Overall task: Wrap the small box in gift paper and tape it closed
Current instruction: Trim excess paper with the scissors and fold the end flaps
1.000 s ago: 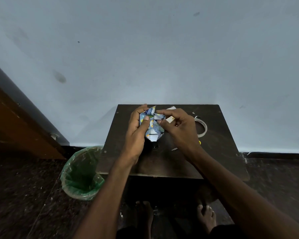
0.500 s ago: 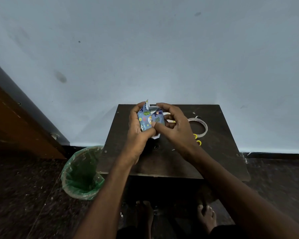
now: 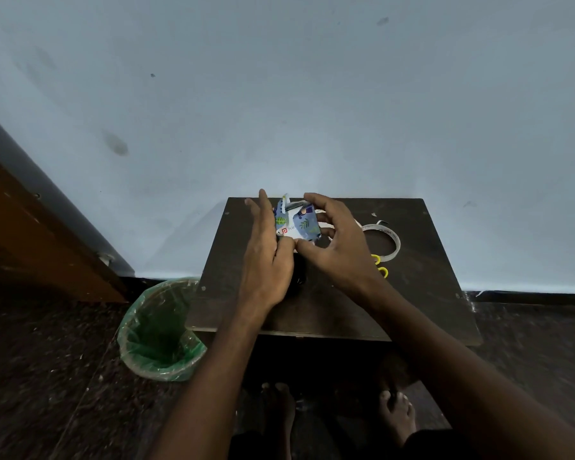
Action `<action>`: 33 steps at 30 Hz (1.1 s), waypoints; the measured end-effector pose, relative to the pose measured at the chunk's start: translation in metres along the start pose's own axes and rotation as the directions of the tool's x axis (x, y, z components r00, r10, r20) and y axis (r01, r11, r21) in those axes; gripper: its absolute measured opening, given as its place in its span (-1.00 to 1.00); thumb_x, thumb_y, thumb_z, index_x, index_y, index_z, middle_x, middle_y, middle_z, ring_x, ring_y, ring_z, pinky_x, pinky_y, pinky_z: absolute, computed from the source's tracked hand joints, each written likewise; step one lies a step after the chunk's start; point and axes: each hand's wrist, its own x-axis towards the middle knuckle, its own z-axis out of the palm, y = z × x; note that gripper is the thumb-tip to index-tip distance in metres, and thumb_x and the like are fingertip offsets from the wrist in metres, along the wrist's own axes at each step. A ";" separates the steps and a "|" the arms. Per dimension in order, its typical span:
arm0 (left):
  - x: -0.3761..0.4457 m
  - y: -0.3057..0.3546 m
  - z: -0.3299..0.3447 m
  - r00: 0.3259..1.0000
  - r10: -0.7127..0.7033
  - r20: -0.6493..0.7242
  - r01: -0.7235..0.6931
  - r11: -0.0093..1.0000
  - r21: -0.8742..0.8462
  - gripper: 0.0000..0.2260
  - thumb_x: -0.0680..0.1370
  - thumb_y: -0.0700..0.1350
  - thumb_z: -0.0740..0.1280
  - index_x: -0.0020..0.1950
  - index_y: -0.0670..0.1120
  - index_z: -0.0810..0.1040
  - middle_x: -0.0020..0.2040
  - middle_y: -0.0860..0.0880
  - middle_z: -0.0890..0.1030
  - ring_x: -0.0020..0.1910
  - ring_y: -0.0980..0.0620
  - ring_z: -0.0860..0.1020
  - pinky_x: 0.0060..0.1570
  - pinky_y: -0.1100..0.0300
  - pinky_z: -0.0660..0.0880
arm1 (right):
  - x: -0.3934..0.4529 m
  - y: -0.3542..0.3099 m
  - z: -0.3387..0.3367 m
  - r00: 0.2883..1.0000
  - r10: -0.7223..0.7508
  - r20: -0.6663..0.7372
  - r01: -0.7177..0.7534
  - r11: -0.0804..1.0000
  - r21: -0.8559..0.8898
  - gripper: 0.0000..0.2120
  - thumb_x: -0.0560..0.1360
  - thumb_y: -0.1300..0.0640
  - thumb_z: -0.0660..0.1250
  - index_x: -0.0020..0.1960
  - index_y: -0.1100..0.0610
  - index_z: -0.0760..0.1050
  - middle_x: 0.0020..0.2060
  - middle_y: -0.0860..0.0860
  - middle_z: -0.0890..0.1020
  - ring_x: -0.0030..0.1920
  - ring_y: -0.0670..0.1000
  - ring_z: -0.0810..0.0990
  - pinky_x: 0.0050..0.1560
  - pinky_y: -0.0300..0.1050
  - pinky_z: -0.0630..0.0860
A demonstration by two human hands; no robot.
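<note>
Head view, from my remote seat: on the dark bench [image 3: 329, 303] against the pale wall, with a green-lined bin [image 3: 160, 330] on the floor beside it, my two hands hold the small box [image 3: 287, 231] above the far side, half dressed in gift paper [image 3: 304, 224]. I judge the job around midway: paper covers the right part, but a white printed face of the box is bare, a flap stands loose at the top, and I see no tape on it. The tape roll [image 3: 384, 242] and yellow-handled scissors [image 3: 380, 265] lie just right of my right hand. My left hand [image 3: 266, 257] lies flat, fingers straight, against the box's left side; my right hand [image 3: 337, 247] is curled round the papered end. Half a second ago my left hand was wrapped round the box; now it has opened and the bare face shows.
</note>
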 end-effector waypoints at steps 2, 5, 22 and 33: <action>-0.002 0.001 0.000 1.000 0.010 0.007 -0.010 0.999 0.050 -0.25 0.56 -0.04 0.07 0.76 0.07 -0.07 0.76 -0.04 -0.07 0.72 0.09 -0.01 0.49 0.48 0.08 | 0.001 0.002 -0.001 0.999 0.027 -0.029 -0.027 1.000 -0.011 -0.34 0.41 0.27 0.57 0.47 0.13 0.46 0.31 0.00 0.55 0.23 -0.08 0.60 0.20 -0.12 0.62; -0.004 0.001 0.005 0.997 0.067 -0.036 -0.064 0.995 0.083 -0.27 0.56 -0.08 0.15 0.75 0.03 0.06 0.75 -0.07 0.08 0.70 0.08 0.09 0.49 0.48 0.15 | 0.001 0.001 0.000 0.995 0.010 -0.101 -0.021 0.994 -0.112 -0.32 0.41 0.20 0.56 0.49 0.09 0.45 0.28 -0.06 0.57 0.21 -0.08 0.61 0.20 -0.05 0.63; 0.001 0.004 0.015 0.959 0.118 -0.257 -0.113 0.993 0.037 -0.52 0.54 -0.21 0.30 0.46 -0.03 0.62 0.50 -0.07 0.57 0.49 -0.01 0.53 0.40 0.06 0.51 | -0.002 0.008 0.007 0.936 -0.249 -0.250 0.146 0.918 -0.368 -0.59 0.54 0.33 0.24 0.35 0.23 0.60 0.15 0.06 0.73 0.12 0.06 0.71 0.11 0.08 0.63; 0.001 0.008 0.008 0.936 0.113 -0.334 -0.149 0.985 -0.084 -0.72 0.49 -0.24 0.26 0.09 -0.05 0.68 0.21 0.15 0.68 0.11 0.46 0.57 -0.01 0.34 0.56 | 0.003 0.005 0.000 0.922 -0.230 -0.311 0.197 0.971 -0.134 -0.53 0.44 0.51 0.23 0.12 0.15 0.74 0.10 -0.04 0.74 0.23 -0.09 0.67 0.28 -0.01 0.59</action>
